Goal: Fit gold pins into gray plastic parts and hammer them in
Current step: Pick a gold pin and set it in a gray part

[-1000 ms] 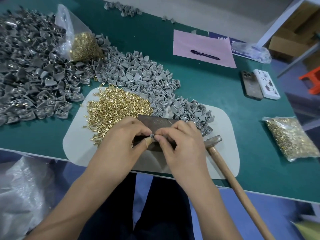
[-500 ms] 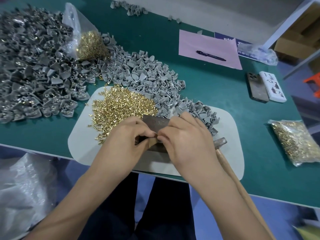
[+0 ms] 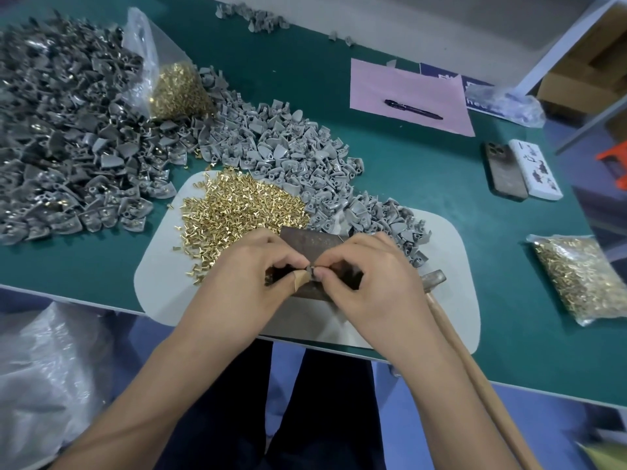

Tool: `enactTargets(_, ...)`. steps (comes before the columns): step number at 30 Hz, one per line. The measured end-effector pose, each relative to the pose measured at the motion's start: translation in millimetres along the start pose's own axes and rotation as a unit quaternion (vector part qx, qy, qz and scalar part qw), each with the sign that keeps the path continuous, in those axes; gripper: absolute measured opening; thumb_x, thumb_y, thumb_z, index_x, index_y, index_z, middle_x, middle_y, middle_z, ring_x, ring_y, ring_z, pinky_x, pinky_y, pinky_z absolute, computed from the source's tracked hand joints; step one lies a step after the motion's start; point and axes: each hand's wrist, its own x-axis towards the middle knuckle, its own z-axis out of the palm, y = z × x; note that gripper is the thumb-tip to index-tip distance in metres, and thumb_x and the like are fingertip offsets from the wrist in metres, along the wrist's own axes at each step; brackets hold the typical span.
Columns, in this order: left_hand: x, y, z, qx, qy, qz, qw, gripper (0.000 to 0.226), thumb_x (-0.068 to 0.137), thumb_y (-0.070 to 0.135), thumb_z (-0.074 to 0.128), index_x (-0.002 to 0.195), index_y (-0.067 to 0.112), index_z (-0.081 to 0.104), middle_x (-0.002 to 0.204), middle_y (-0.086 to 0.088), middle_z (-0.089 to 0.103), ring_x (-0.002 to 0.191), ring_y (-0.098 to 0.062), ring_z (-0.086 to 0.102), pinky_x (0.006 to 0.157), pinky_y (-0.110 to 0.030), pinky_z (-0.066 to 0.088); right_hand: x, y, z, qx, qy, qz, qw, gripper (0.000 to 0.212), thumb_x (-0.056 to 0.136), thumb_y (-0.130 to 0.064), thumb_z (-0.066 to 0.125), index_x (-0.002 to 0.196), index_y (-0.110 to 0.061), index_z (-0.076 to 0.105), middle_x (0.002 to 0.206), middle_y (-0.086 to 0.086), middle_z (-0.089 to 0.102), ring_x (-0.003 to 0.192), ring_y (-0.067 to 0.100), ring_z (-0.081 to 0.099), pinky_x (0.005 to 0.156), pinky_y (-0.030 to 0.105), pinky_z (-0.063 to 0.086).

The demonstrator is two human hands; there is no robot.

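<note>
Both hands meet fingertip to fingertip over a dark metal block (image 3: 314,240). The left hand (image 3: 244,279) curls its thumb and forefinger tight around a small gray plastic part (image 3: 309,269), and the right hand (image 3: 369,283) pinches in against the same piece from the other side, knuckles raised; whether a pin sits between the fingers is too small to tell. Both forearms come up from the near edge, bare.

The block is flat, worn and brownish, lying on a pale rounded mat (image 3: 451,266) on the green surface (image 3: 424,184). Just beyond the left hand lies a loose heap of gold pins (image 3: 237,205), small, shiny and flat-headed. Beyond the right hand spreads a band of light gray plastic parts (image 3: 305,157), fan-shaped, and far to the left a larger, darker pile (image 3: 61,140). A hammer (image 3: 451,330) lies beside the right wrist, its metal head touching the mat, wooden handle running toward the person, partly hidden by the forearm.

A clear bag of pins (image 3: 179,86) rests among the piles beyond the left hand; another bag (image 3: 587,276) lies well right of the right hand. Farther off are a pink sheet (image 3: 407,83) with a pen (image 3: 412,109) and two phones (image 3: 522,169).
</note>
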Motion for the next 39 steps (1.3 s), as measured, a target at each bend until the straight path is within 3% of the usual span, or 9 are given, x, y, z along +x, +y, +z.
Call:
enactTargets(4, 0.7, 0.5, 1.7, 0.007, 0.006, 0.01, 1.0, 0.013, 0.085, 0.022, 0.077, 0.092, 0.032, 0.077, 0.089, 0.015, 0.059, 0.088, -0.006, 0.059, 0.077, -0.026, 0.046, -1.9, -4.0, -0.6, -0.021, 0.015, -0.016, 1.0, 0.007, 0.086, -0.025, 0.078, 0.082, -0.03, 0.074, 0.075, -0.015, 0.054, 0.084, 0.013, 0.047, 0.073, 0.033, 0.045)
enactTargets(9, 1.3, 1.0, 2.9, 0.022, 0.013, 0.029, 0.999, 0.016, 0.083, 0.015, 0.076, 0.094, 0.027, 0.078, 0.089, 0.015, 0.06, 0.086, -0.007, 0.06, 0.077, -0.038, 0.053, -5.1, -9.3, 1.5, -0.083, 0.046, -0.063, 0.993, 0.006, 0.087, -0.022, 0.077, 0.083, -0.026, 0.076, 0.078, -0.013, 0.058, 0.084, 0.014, 0.045, 0.069, 0.024, 0.039)
enactTargets(14, 0.4, 1.0, 2.9, 0.019, 0.019, 0.046, 0.999, 0.011, 0.084, 0.025, 0.076, 0.092, 0.032, 0.077, 0.087, 0.015, 0.058, 0.088, -0.008, 0.058, 0.074, -0.035, 0.051, -8.9, 2.3, 6.8, 0.028, 0.041, -0.001, 0.999, 0.01, 0.089, -0.023, 0.076, 0.087, -0.032, 0.08, 0.078, -0.015, 0.063, 0.087, 0.02, 0.052, 0.071, 0.041, 0.048)
enactTargets(20, -0.3, -2.3, 3.0, 0.025, 0.018, 0.045, 0.998, 0.01, 0.085, 0.029, 0.075, 0.094, 0.032, 0.078, 0.088, 0.015, 0.058, 0.088, -0.007, 0.058, 0.074, -0.031, 0.05, -9.6, 4.1, 7.8, 0.039, 0.031, 0.023, 0.998, 0.011, 0.09, -0.028, 0.074, 0.087, -0.037, 0.079, 0.079, -0.018, 0.066, 0.086, 0.019, 0.052, 0.073, 0.04, 0.047)
enactTargets(26, -2.7, -3.1, 3.3, 0.039, 0.015, 0.077, 0.996, 0.012, 0.089, 0.03, 0.073, 0.1, 0.029, 0.077, 0.092, 0.016, 0.058, 0.09, -0.007, 0.058, 0.076, -0.037, 0.051, -9.8, 2.2, 7.2, 0.013, 0.028, 0.029, 0.999, 0.009, 0.092, -0.034, 0.071, 0.089, -0.039, 0.078, 0.076, -0.016, 0.064, 0.083, 0.018, 0.051, 0.073, 0.041, 0.047)
enactTargets(31, -4.0, -1.8, 5.9, 0.069, 0.032, 0.084, 0.994, 0.013, 0.09, 0.031, 0.072, 0.101, 0.029, 0.076, 0.091, 0.017, 0.06, 0.093, -0.009, 0.056, 0.077, -0.041, 0.05, -7.3, 3.8, 9.7, 0.031, 0.034, 0.027, 0.999, 0.009, 0.09, -0.028, 0.074, 0.088, -0.035, 0.079, 0.07, -0.01, 0.059, 0.08, 0.02, 0.054, 0.075, 0.04, 0.048)
enactTargets(35, -5.1, 1.8, 11.1, 0.107, 0.04, 0.09, 0.989, 0.011, 0.089, 0.033, 0.071, 0.099, 0.032, 0.075, 0.092, 0.018, 0.06, 0.093, -0.01, 0.053, 0.077, -0.038, 0.049, -21.3, 16.6, 4.9, 0.086, 0.11, 0.042, 0.989, 0.015, 0.095, -0.023, 0.07, 0.106, -0.026, 0.079, 0.087, -0.008, 0.065, 0.09, 0.015, 0.06, 0.081, 0.037, 0.051)
enactTargets(39, -0.9, 8.3, 18.4, 0.142, 0.044, 0.101, 0.984, 0.008, 0.089, 0.033, 0.072, 0.096, 0.033, 0.076, 0.09, 0.019, 0.061, 0.088, -0.007, 0.051, 0.071, -0.032, 0.045, -58.1, 58.5, -10.7, 0.014, 0.24, 0.193, 0.951, 0.018, 0.098, -0.022, 0.061, 0.109, -0.028, 0.074, 0.098, -0.007, 0.059, 0.099, 0.022, 0.056, 0.082, 0.034, 0.045)
